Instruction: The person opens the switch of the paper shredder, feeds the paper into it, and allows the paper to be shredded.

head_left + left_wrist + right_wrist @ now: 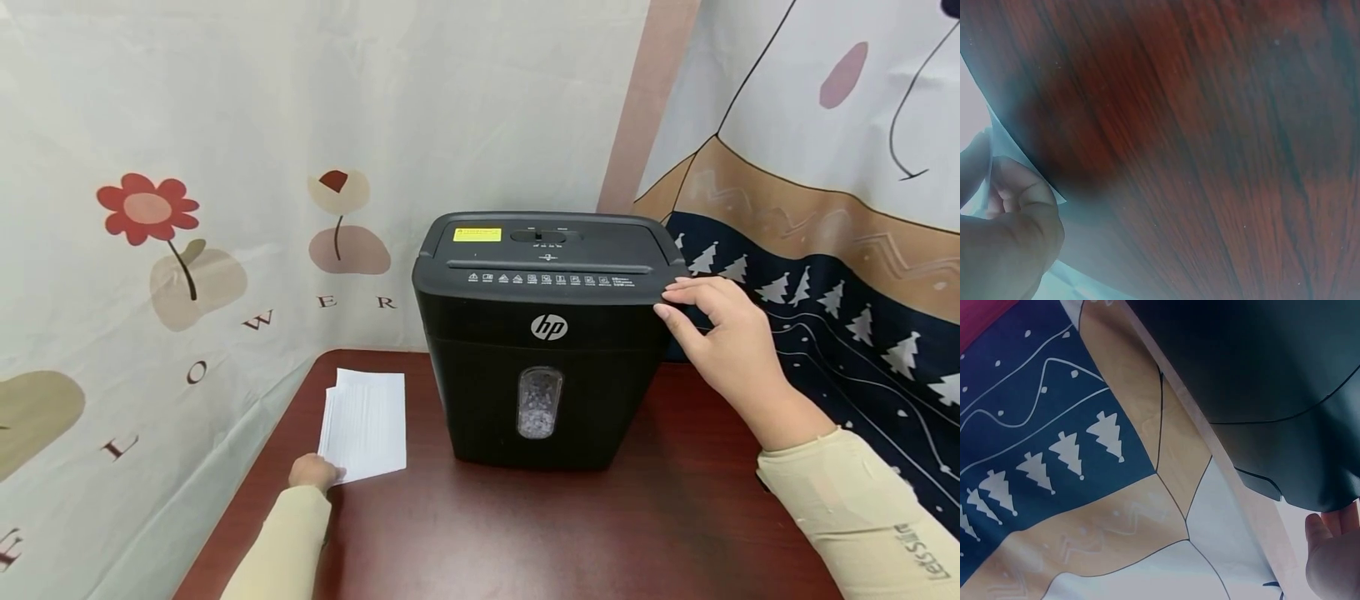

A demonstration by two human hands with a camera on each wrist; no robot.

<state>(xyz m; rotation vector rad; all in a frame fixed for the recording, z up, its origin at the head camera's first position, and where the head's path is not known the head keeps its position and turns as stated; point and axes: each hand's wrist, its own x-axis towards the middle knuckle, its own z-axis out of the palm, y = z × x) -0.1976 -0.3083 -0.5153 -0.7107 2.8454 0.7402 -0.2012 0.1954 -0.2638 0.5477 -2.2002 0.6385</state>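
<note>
A black HP paper shredder (480,375) stands upright on the table, with pale shreds showing behind its small front window (540,408). My right hand (726,342) touches its top right front corner, fingers fairly straight on the upper edge and thumb at the front. The right wrist view also has those fingertips right at the lid's edge. Left of the shredder lies a small stack of white paper sheets (372,425). My left hand (312,472) pinches the stack's near left corner. From the left wrist, a paper corner (1013,150) shows between thumb and fingers.
The dark red wooden table (525,533) reaches toward me in front of the shredder. A printed cloth with flowers (487,100) hangs behind and to the left. Another cloth with white trees (832,296) hangs close on the right.
</note>
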